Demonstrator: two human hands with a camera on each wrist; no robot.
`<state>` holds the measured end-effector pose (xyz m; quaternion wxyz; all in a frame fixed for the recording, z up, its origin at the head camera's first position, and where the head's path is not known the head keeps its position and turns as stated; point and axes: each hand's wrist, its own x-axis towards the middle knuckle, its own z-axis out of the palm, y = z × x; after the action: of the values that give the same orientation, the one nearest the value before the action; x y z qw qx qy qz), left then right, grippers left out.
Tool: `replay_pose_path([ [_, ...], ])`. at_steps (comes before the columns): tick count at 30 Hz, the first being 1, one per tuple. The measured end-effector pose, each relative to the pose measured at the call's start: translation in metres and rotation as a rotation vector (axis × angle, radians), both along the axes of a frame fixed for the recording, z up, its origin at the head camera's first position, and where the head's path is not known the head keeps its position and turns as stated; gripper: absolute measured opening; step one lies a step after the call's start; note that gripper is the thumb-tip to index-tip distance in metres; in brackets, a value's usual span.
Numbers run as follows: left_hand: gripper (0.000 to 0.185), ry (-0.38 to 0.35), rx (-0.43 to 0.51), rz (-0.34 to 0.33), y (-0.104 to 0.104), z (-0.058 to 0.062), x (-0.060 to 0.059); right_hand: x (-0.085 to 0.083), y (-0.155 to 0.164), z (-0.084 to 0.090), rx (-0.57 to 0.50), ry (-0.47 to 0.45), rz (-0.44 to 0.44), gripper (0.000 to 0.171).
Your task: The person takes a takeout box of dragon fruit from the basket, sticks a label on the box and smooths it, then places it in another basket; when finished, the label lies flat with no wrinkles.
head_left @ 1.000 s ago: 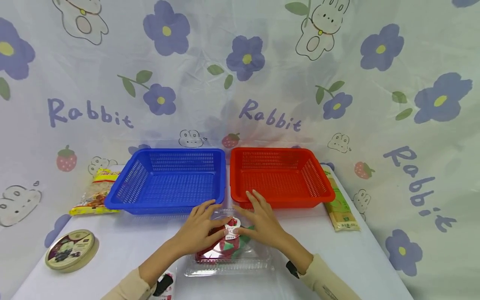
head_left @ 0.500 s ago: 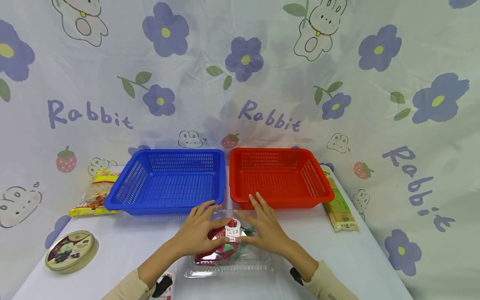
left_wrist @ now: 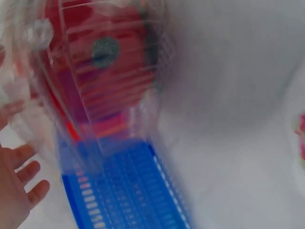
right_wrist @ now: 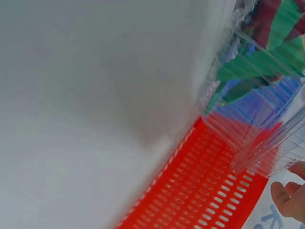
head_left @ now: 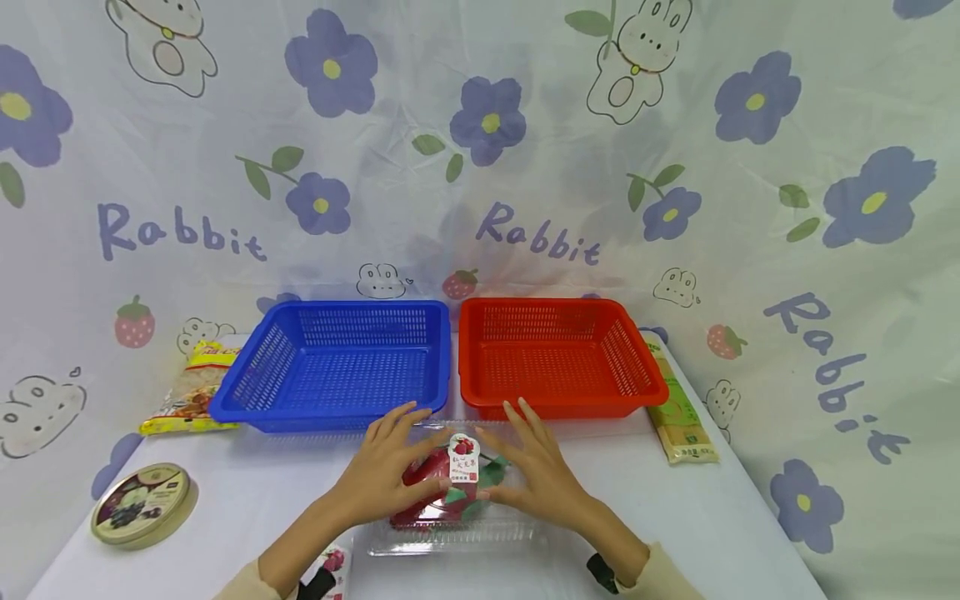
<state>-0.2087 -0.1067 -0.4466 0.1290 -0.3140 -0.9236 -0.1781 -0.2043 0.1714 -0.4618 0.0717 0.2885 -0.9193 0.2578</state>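
blue basket (head_left: 337, 367), red basket (head_left: 558, 358), clear box (head_left: 457, 525) with red-green fruit

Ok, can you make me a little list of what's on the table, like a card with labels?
hands: left hand and right hand press the sides of the clear box
clear box: holds a red fruit with green leaves, white label on top
blue basket: back left, nothing in it
red basket: back right, nothing in it
round tin: front left
snack bag: left of blue basket
green packet: right of red basket
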Motion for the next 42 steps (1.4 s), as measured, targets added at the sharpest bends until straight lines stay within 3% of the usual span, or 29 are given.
replay_pose_path([
  [5,0.075,-0.036,0.046,0.079,-0.017,0.001,0.011,0.010,0.010,-0.003,-0.058,-0.020,-0.038,0.082],
  [12,0.085,-0.077,0.098,0.163,-0.041,-0.010,0.025,0.020,0.023,-0.005,-0.123,-0.097,-0.106,0.086],
  [21,0.089,-0.078,0.106,0.163,-0.057,-0.023,0.038,0.030,0.037,-0.014,-0.144,-0.120,-0.101,0.094],
  [24,0.090,-0.087,0.103,0.162,-0.060,-0.026,0.040,0.033,0.039,-0.015,-0.145,-0.165,-0.100,0.099],
  [42,0.100,-0.169,0.054,0.155,-0.056,-0.034,0.046,0.041,0.044,-0.026,-0.092,-0.323,-0.036,0.122],
])
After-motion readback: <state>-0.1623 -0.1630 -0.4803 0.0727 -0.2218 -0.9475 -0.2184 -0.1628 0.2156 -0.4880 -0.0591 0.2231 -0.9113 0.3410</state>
